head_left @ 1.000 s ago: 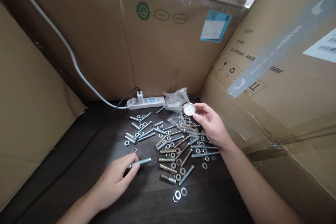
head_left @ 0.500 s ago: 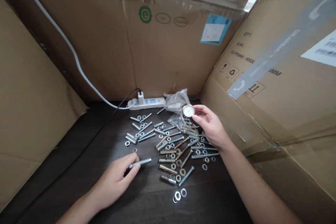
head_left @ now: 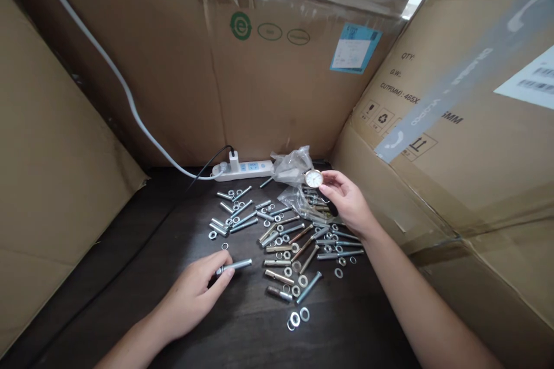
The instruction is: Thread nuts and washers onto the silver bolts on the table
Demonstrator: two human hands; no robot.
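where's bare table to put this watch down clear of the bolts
Barest: the dark table left of the bolt scatter, between the cardboard sheet and the left hand gripping its bolt. Also the near strip between both forearms, below the loose washers. Crowded: that scatter, from power strip to under the right hand holding the watch.

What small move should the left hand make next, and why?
Probably close the left hand on the silver bolt and lift it: its fingertips touch the bolt's near end, and the right hand is occupied holding a wristwatch.
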